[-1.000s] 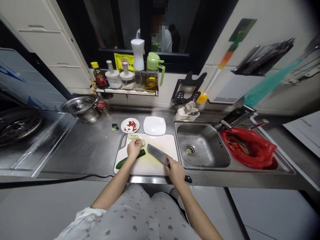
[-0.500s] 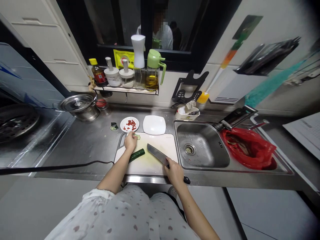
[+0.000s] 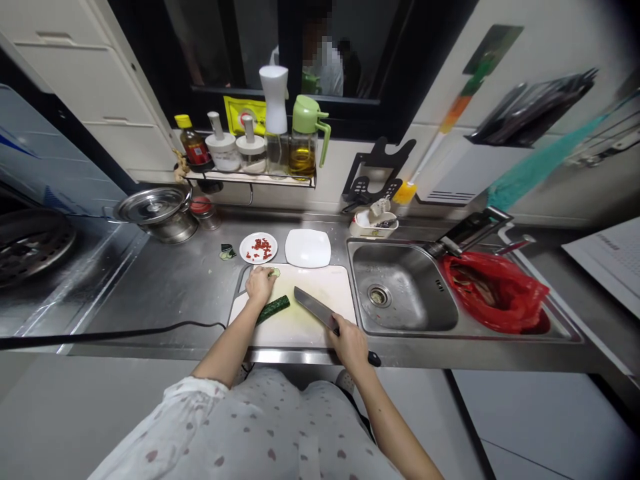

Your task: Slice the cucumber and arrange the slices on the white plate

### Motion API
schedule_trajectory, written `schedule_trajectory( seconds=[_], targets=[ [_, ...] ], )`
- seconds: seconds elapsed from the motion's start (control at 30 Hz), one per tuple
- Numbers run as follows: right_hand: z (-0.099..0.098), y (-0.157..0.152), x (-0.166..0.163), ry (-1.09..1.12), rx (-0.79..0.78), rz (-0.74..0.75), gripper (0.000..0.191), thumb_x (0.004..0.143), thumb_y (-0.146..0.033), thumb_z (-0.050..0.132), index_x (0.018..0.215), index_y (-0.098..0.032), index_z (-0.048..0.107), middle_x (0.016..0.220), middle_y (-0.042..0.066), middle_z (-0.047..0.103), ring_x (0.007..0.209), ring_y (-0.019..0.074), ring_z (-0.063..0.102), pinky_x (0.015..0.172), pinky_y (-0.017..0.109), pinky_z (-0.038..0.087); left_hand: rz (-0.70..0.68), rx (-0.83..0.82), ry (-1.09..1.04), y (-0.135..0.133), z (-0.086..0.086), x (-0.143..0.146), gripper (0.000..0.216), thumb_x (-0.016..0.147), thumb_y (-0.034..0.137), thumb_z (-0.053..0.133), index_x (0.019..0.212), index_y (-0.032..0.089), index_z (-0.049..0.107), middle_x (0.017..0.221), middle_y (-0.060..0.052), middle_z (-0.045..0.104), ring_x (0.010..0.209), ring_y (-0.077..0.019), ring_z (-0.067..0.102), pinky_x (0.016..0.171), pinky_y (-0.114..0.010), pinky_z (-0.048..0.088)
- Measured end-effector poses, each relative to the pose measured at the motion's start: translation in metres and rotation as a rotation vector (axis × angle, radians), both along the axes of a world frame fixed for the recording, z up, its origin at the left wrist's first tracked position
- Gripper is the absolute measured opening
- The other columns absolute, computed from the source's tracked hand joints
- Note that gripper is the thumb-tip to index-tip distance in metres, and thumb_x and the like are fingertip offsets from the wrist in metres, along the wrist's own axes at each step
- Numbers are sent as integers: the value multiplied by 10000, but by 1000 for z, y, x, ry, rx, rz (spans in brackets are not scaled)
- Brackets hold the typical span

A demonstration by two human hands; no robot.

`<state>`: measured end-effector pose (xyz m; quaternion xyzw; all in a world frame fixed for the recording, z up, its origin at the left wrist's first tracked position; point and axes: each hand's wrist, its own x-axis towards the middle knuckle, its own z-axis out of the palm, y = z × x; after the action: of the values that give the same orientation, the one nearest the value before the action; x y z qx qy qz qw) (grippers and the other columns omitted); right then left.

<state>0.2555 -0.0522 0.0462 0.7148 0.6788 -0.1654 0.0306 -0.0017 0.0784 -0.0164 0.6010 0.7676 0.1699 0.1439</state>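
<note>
My right hand point(image 3: 351, 343) is wrapped round the handle of a kitchen knife point(image 3: 315, 307), whose blade lies low over the white cutting board point(image 3: 315, 330) and points to the far left. At the board's far left edge, my left hand point(image 3: 259, 284) has its fingers closed on pale green cucumber slices point(image 3: 276, 273), partly covered by the fingertips. A dark green length of cucumber point(image 3: 274, 309) rests on the board between my left forearm and the blade. Just beyond the board are a white plate with chopped red pieces point(image 3: 259, 258) and a square white plate point(image 3: 308, 249).
Cucumber scraps point(image 3: 227, 251) lie on the steel counter to the left, near a lidded pot point(image 3: 173, 227). On the right are a sink point(image 3: 405, 283) and a red plastic bag point(image 3: 500, 300). A rack of seasoning bottles point(image 3: 250, 177) hangs above the counter.
My left hand has shifted slightly left at the board's far edge, with its fingers at the slices. The knife and the cucumber length stay where they were.
</note>
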Motion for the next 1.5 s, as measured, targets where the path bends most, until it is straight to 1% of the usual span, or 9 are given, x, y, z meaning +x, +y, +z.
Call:
schedule_trajectory(
  seconds=[0.2,0.37,0.5,0.63,0.87,1.13,1.23,1.33,1.5],
  targets=[
    [0,-2,2,-6,-14,-14,410,903,-307,525,1304,-229,560,1107,77,704,1008,195,651,824,259,433,-3,7,-4,-1,3,-1,273,860,387,576,1049,264,730,1104,-88,662,1048,-265,564,870,-356,432],
    [3,-3,2,1,-17,-19,372,902,-313,524,1261,-237,583,1077,66,712,982,191,657,796,254,427,53,19,-55,-5,6,-2,297,840,394,597,1080,260,708,1112,-81,669,1048,-263,573,855,-348,436],
    [5,-2,-1,15,-7,-21,368,903,-312,527,1257,-229,585,1071,67,713,979,196,657,790,258,423,82,9,-103,-14,9,-4,290,834,411,591,1059,272,711,1072,-71,673,1016,-261,590,823,-341,443],
    [4,-1,-3,24,-3,-15,360,902,-321,537,1246,-228,589,1064,68,715,973,196,657,794,258,420,68,15,-131,-27,11,-9,268,834,397,581,1025,267,717,1005,-51,685,957,-235,616,795,-318,451],
    [1,1,-4,22,-8,-9,354,908,-337,528,1242,-239,590,1064,62,713,971,193,655,785,255,412,-17,-6,-177,-55,14,-21,251,841,381,588,1013,251,717,982,-44,710,869,-191,629,756,-283,455],
    [1,-1,-8,69,-13,-8,326,946,-370,467,1223,-257,596,1004,46,728,921,190,666,723,247,381,-110,32,-187,-81,16,-24,246,867,366,562,993,232,726,985,-52,710,828,-179,631,790,-301,468],
    [2,-3,-15,72,-57,-12,346,981,-356,386,1235,-239,590,978,63,732,906,194,670,701,252,364,-177,64,-169,-87,16,-21,246,882,372,544,983,239,724,998,-51,703,894,-195,629,827,-310,469],
    [2,-2,-23,94,-88,12,354,1001,-332,320,1155,-212,615,964,68,729,898,190,665,689,250,348,-279,99,-126,-90,17,-15,259,899,380,524,995,243,721,1006,-58,694,970,-210,613,889,-325,454],
    [6,2,-37,133,-141,71,337,1007,-318,312,1134,-172,588,1001,98,715,918,195,651,713,250,338,-423,129,-47,-94,18,-3,279,898,404,544,1077,255,699,1020,-55,677,986,-213,596,904,-354,439]
  ],
)
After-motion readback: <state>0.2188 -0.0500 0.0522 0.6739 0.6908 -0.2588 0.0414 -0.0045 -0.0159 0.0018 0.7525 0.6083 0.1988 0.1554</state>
